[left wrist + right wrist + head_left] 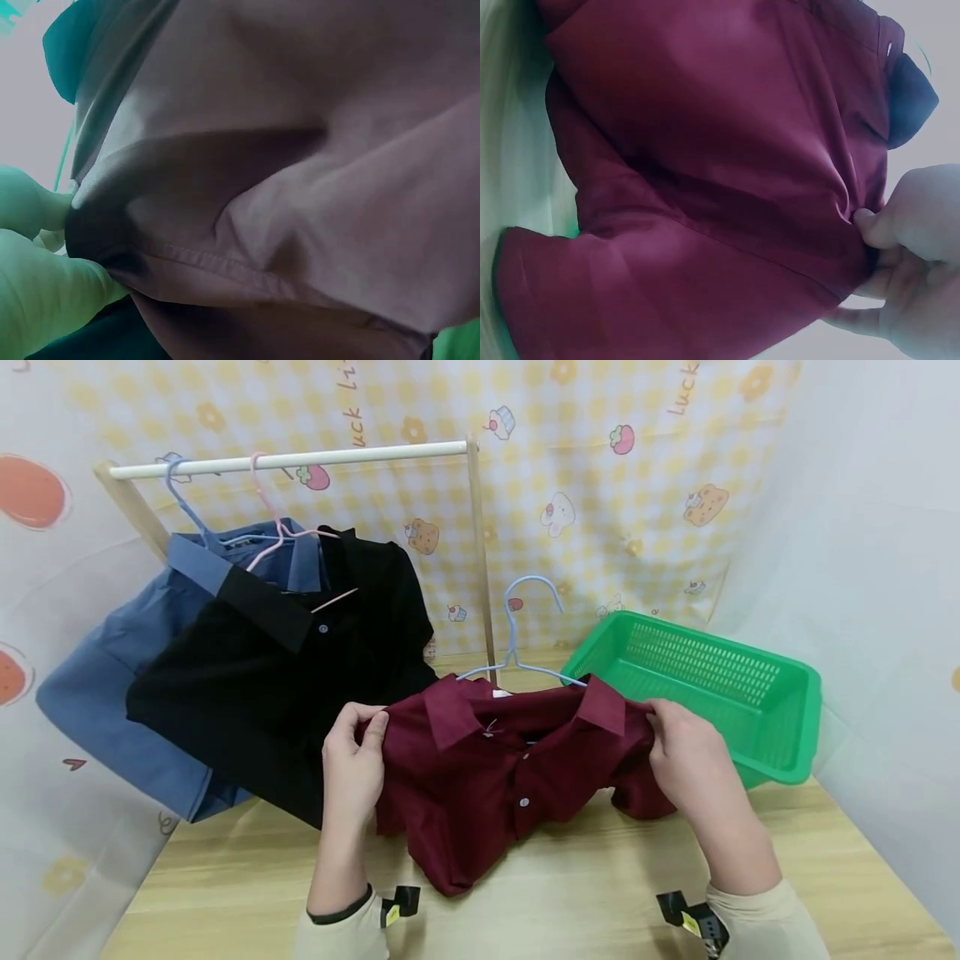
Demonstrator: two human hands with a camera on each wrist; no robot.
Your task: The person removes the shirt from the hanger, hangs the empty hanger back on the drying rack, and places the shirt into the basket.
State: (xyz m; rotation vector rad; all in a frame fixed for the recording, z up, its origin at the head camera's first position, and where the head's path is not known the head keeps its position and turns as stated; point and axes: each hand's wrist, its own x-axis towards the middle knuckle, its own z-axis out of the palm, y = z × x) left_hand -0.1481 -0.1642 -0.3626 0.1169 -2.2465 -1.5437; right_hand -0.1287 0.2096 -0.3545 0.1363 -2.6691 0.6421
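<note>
A dark red collared shirt (pixel 480 793) hangs between my two hands, its front and buttons facing me. Inside its collar sits a light blue hanger (pixel 513 635), the hook standing free above the neckline. My left hand (pixel 356 768) pinches the shirt at the left shoulder, thumb in front. At the opposite shoulder my right hand (pixel 690 752) pinches the cloth; its thumb and fingertips show at the fabric in the right wrist view. The left wrist view is mostly filled by shirt cloth (pixel 300 195), with part of the hand at its left edge.
A rack with a white rail (pixel 360 456) stands at the back left. On it hang a black shirt (pixel 225 668) and a blue shirt (pixel 112 668). Behind my right hand a green basket (pixel 806 718) rests on the wooden table (pixel 225 885). Fabric walls enclose the back and sides.
</note>
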